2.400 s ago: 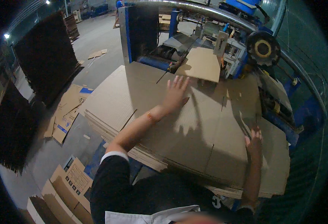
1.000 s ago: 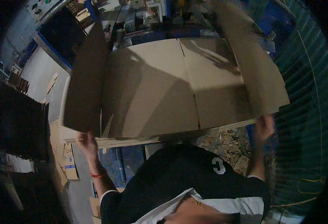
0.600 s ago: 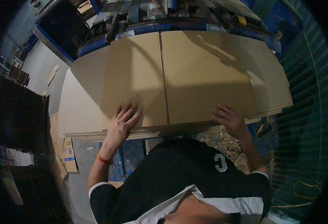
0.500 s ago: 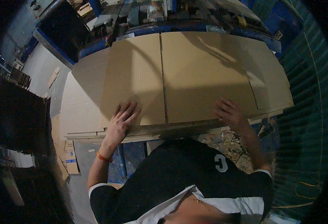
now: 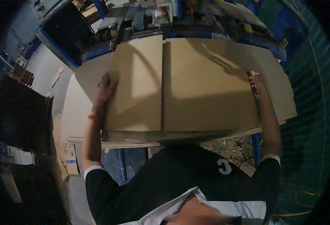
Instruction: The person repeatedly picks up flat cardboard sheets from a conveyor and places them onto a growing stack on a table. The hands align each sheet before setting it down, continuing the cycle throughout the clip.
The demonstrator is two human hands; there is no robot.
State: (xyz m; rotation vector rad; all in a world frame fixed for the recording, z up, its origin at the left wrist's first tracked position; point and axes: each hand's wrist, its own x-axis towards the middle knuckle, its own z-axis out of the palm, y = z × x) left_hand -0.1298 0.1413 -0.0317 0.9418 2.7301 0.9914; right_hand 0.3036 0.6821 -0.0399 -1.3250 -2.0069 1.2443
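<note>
A brown cardboard sheet (image 5: 210, 82) lies before me on top of a stack, with a dark gap running between its left panel (image 5: 137, 93) and its right part. At the left panel's outer edge, my left hand (image 5: 106, 89) is closed with curled fingers on the board. Across from it, my right hand (image 5: 257, 81) grips the right edge, fingers curled and slightly blurred. Below the sheet, the stacked cardboard (image 5: 80, 101) sticks out on both sides. How far my fingertips reach under the board is hidden.
Past the stack stands a blue-framed machine (image 5: 150, 22). Cardboard scraps (image 5: 232, 152) are heaped below the near edge on the right. A dark stack (image 5: 20, 116) and a printed cardboard piece (image 5: 70, 159) are at left. Green corrugated sheeting (image 5: 307, 123) runs along the right.
Both hands have moved outward and away from me, from the near edge to the side edges of the sheet. The sheet has shifted toward me, and the gap between its panels looks wider.
</note>
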